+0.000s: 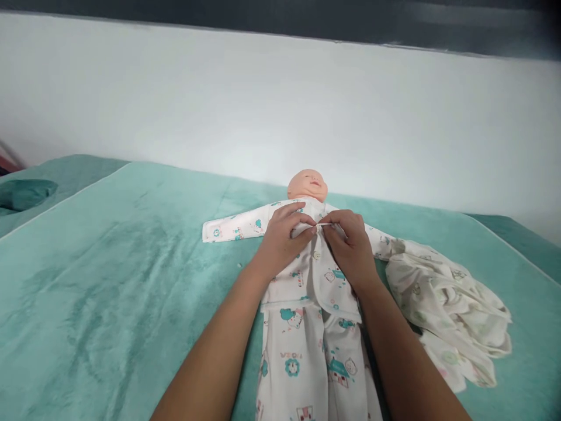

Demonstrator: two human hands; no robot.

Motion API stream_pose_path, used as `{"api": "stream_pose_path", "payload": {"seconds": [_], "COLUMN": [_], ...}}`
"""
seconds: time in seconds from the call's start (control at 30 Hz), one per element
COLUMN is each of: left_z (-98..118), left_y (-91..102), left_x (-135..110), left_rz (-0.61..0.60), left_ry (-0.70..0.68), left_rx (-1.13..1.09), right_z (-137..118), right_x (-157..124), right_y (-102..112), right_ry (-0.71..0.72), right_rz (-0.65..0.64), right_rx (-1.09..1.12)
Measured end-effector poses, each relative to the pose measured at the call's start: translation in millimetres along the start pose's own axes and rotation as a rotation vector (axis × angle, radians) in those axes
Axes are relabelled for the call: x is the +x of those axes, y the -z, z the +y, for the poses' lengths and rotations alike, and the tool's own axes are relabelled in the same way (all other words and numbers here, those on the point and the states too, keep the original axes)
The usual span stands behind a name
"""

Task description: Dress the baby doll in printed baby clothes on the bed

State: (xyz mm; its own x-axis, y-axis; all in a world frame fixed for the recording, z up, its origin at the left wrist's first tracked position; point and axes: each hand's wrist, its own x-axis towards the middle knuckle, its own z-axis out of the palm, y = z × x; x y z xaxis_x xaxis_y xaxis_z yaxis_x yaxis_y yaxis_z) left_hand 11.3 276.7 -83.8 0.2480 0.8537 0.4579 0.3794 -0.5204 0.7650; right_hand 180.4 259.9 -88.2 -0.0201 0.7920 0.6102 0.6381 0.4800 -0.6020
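Observation:
A baby doll (308,184) lies on its back, dressed in a white printed baby jacket (287,287) and matching trousers (293,342). Both my hands meet at the front opening on its chest. My left hand (287,229) pinches the jacket's edge between thumb and forefinger. From the other side, my right hand (350,240) pinches the opposite edge, close to the left fingertips. A pale button (317,255) shows just below them. Whatever lies right between the fingertips is mostly hidden. One sleeve stretches out to the left, the other to the right.
A crumpled white printed cloth (451,304) lies to the right, against the doll's right-hand sleeve. Green plush sheeting (131,292) covers the surface. A white wall (263,105) rises behind the doll. At the far left sits a dark green bundle (27,194).

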Motion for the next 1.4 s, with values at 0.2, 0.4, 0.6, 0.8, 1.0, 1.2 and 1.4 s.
{"api": "stream_pose_path", "payload": {"seconds": [0.2,0.4,0.6,0.8,1.0,1.2,1.4], "left_z": [2,1,1,0,1,8,16], "left_y": [-1.8,-2.0,-1.8,-3.9,1.2,29.8,41.3], "left_x": [2,3,3,4,2,-1,-2], "left_rz": [0.001,0.013,0.0,0.02,-0.015,-0.298,-0.406], "left_ry": [0.016,-0.007,-0.027,-0.023,-0.01,0.023,0.024], "left_rx": [0.014,0.002,0.009,0.004,-0.102,-0.155,-0.151], "right_z": [4,15,13,12,9,5,-4], "right_x": [-6,-1,1,-1,-3,-6,-7], "right_y": [0,-1,-1,1,1,8,16], "right_ry": [-0.116,-0.074,-0.015,-0.045,-0.131,0.024,0.183], "right_rz": [0.0,-0.023,-0.039,-0.08,-0.013,-0.114,-0.139], "right_rx": [0.185,0.264,0.265,0.337,0.441,0.294,0.152]}}
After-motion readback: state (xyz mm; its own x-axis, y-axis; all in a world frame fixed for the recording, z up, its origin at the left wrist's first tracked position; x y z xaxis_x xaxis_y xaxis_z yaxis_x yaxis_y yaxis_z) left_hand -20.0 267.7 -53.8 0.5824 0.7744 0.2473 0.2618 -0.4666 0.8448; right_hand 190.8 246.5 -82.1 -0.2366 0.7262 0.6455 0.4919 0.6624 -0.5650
